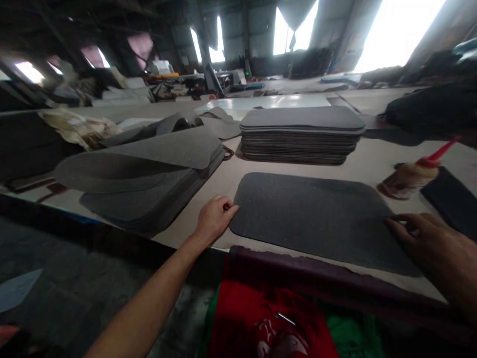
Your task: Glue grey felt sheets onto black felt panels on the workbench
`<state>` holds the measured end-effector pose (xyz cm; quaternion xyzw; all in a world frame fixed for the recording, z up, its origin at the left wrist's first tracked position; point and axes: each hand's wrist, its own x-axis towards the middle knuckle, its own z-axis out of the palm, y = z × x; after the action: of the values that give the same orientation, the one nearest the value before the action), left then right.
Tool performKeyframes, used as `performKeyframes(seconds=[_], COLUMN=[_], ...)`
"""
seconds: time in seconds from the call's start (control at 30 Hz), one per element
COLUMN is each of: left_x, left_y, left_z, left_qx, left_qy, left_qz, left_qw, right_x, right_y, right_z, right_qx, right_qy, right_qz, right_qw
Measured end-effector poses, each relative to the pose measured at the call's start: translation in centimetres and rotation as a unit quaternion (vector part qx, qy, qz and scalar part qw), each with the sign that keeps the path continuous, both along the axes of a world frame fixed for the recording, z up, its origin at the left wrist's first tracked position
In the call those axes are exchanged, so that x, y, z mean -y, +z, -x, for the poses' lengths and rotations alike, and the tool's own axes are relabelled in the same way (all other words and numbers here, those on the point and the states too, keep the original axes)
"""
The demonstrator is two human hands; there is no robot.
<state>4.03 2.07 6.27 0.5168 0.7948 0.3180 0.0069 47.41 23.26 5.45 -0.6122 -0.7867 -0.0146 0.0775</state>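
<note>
A dark grey mat [313,214] with rounded corners lies flat on the tan worktable [238,171] in front of me. My left hand [214,219] grips the mat's left edge, fingers curled over it. My right hand [428,238] pinches the mat's right edge near the front corner. A neat stack of the same mats [301,133] stands just behind it. A looser, fanned pile of grey sheets [149,174] lies to the left.
A glue bottle with a red nozzle [413,174] lies on its side at the right, beside a black pad [450,199]. Dark bundles [436,107] sit at the far right. Crumpled paper [78,127] lies at the far left. The table's dark front edge [335,278] runs below the mat.
</note>
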Motion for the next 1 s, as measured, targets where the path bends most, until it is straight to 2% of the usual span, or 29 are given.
performKeyframes(seconds=[0.27, 0.33, 0.43, 0.47, 0.53, 0.63, 0.73, 0.8, 0.9, 1.0], left_x=[0.2, 0.6, 0.3, -0.2, -2.0, -5.8, -9.0, -10.2, -10.5, -10.3], left_y=[-0.3, 0.3, 2.0, 2.7, 3.9, 4.3, 2.7, 1.2, -0.3, -0.4], left_z=[0.2, 0.6, 0.9, 0.8, -0.2, -2.9, -5.7, -6.6, -6.8, -6.5], left_qx=[-0.026, -0.034, -0.058, -0.069, -0.09, -0.123, -0.146, -0.151, -0.15, -0.142], left_qy=[0.021, 0.04, 0.043, 0.027, -0.03, -0.137, -0.204, -0.217, -0.199, -0.156], left_qz=[0.007, -0.008, -0.031, -0.034, -0.025, 0.011, 0.061, 0.097, 0.134, 0.157], left_qw=[0.999, 0.999, 0.997, 0.997, 0.995, 0.983, 0.966, 0.96, 0.959, 0.965], right_x=[-0.2, -0.1, 0.2, 0.4, 0.7, 1.4, 2.1, 2.5, 2.6, 2.4], right_y=[-0.3, 0.1, 1.5, 2.2, 3.5, 4.3, 2.8, 1.1, -1.1, -2.0], right_z=[-0.3, -0.8, -0.5, 0.2, 2.9, 9.0, 14.6, 16.6, 17.4, 16.9], right_qx=[-0.03, -0.042, -0.06, -0.074, -0.106, -0.117, -0.09, -0.066, -0.038, -0.023], right_qy=[0.001, 0.001, 0.006, 0.028, 0.115, 0.263, 0.366, 0.381, 0.362, 0.35], right_qz=[-0.001, -0.032, -0.127, -0.15, -0.161, -0.114, -0.095, -0.083, -0.069, -0.066], right_qw=[1.0, 0.999, 0.99, 0.985, 0.975, 0.951, 0.921, 0.918, 0.929, 0.934])
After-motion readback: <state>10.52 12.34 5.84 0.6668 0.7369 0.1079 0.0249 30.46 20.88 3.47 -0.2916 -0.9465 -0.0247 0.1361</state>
